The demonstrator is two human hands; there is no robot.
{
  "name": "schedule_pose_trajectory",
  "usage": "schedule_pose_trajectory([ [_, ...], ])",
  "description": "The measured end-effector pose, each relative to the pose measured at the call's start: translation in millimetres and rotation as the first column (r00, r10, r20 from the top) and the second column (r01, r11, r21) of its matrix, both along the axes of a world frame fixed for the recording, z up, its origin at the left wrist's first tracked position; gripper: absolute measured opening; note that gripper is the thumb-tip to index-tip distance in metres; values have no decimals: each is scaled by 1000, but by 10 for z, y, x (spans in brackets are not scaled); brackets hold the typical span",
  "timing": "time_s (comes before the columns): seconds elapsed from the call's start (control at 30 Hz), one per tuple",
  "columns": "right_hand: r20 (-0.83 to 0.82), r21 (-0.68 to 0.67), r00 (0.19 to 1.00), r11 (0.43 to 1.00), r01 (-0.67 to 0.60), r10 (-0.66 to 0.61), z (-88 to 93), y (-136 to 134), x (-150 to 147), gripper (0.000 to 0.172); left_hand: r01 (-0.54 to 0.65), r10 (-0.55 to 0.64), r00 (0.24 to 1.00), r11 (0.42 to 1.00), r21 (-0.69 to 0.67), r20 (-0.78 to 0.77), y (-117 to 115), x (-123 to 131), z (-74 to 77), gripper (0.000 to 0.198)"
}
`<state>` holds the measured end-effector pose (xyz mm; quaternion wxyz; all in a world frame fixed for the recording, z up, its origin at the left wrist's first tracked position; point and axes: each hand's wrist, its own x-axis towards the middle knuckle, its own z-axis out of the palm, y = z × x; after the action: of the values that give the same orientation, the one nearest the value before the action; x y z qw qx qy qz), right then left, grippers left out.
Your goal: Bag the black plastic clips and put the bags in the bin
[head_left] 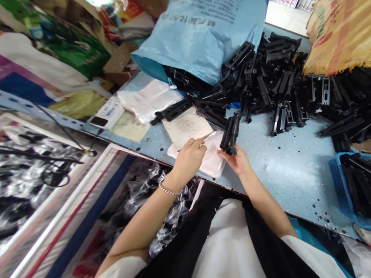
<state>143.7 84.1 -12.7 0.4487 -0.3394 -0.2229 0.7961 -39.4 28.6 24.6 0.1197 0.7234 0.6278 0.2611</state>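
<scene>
My left hand [190, 159], with a ring and a beaded bracelet, lies over a stack of thin clear plastic bags [214, 163] at the table's front edge. Its fingers are curled and pinch at the top bag; the fingertips are partly hidden. My right hand [239, 161] grips black plastic parts [230, 134], long and narrow, held upright just above the bags' right side. Its thumb side is close to the bag edge. Behind my left hand is a stained sheet of paper or card [186, 126].
Heaps of similar black parts spill from a blue sack [204, 28] and a yellow sack [353, 32] on the blue table [277, 164]. A blue basket [335, 173] of parts stands right. More bags [150, 97] and a white box [110, 113] lie left. Crates of bagged parts stand below.
</scene>
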Motion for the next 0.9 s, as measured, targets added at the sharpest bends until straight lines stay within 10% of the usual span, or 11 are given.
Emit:
schedule_pose_trajectory([
  [0.2, -61, -85, 976, 973, -215, 211, 19, -363, 477, 26, 52, -48, 992, 998, -38, 115, 116, -87, -78, 49],
  [0.43, -467, -385, 760, 669, -636, 453, -175, -710, 645, 20, 158, -141, 917, 987, -15, 374, -48, 78, 60, 47],
  [0.63, -501, -367, 853, 856, -363, 147, -262, -586, 403, 7, 285, -324, 887, 945, 161, 329, -539, 407, 105, 41],
  [0.9, -229, -272, 958, 933, -235, 174, -114, -735, 471, 23, 243, -259, 964, 949, 201, 56, -554, 383, -169, 69],
])
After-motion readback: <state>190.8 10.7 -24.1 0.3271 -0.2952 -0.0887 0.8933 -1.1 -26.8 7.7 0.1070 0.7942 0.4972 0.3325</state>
